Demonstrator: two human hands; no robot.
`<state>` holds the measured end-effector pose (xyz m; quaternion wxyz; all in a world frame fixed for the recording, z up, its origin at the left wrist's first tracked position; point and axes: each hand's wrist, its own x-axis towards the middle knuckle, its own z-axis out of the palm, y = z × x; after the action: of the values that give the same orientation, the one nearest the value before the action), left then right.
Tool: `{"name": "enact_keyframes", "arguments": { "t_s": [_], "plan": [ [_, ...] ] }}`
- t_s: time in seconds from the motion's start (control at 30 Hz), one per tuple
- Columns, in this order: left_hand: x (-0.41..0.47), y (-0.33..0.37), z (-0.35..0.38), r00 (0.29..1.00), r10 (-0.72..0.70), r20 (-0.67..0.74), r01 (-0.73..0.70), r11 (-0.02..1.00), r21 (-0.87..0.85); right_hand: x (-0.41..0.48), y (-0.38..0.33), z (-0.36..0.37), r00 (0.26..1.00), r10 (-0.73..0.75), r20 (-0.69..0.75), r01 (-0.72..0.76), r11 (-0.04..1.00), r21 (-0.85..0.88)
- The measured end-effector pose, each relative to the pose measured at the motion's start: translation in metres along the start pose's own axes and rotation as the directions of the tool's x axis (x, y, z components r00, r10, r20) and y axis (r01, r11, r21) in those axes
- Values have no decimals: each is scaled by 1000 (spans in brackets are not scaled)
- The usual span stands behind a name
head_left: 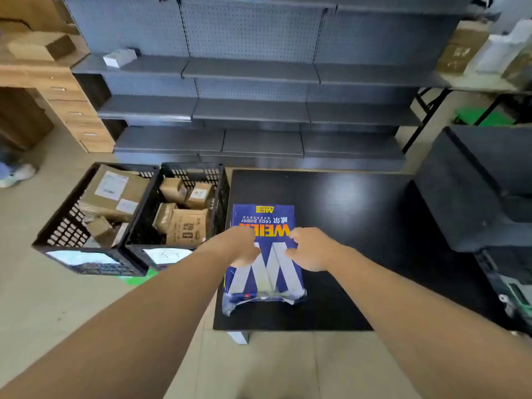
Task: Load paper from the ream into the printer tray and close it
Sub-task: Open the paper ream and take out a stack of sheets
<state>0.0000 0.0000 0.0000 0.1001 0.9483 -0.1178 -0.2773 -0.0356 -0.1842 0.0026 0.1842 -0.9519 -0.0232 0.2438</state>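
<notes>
A blue ream of copy paper (263, 220) with white stripes and yellow lettering lies flat on the left part of a low black table (345, 214). Its near end wrapper looks torn and crumpled. My left hand (240, 246) rests on the ream's left side, fingers curled on the wrapper. My right hand (309, 249) grips the wrapper near the ream's right edge. A large black printer (472, 185) stands at the table's right end; its lower front with a small panel (515, 295) shows at the right edge. I cannot make out the tray.
Two black plastic crates (95, 249) full of cardboard parcels stand on the floor left of the table. Grey metal shelving (253, 110) runs along the back. A wooden drawer unit (77, 116) stands at the left, and a folding table with boxes (460, 47) at the right.
</notes>
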Motion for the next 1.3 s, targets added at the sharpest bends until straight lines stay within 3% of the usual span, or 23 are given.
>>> {"name": "enact_keyframes", "arguments": {
  "t_s": [0.17,0.33,0.57,0.73,0.87,1.07,1.3],
  "plan": [
    [24,-21,58,990,-1,138,4,1000,-25,22,23,64,993,71,92,-74,997,25],
    [38,-36,108,988,-17,156,32,995,-98,41,40,112,990,99,95,-104,994,42],
    [54,-39,144,998,-22,67,33,986,-165,58,42,147,995,104,7,-104,985,136],
    [62,-40,155,999,-40,-28,34,982,-188,67,40,163,979,147,-139,-127,982,141],
    [62,-38,162,996,-20,-85,4,982,-187,65,34,167,975,129,-182,-105,985,133],
    [61,-35,165,993,-22,-114,0,983,-184,68,29,170,953,229,-197,-171,947,273],
    [61,-36,168,992,-30,-125,1,974,-227,74,29,173,972,140,-190,-128,989,72]
  ]
}}
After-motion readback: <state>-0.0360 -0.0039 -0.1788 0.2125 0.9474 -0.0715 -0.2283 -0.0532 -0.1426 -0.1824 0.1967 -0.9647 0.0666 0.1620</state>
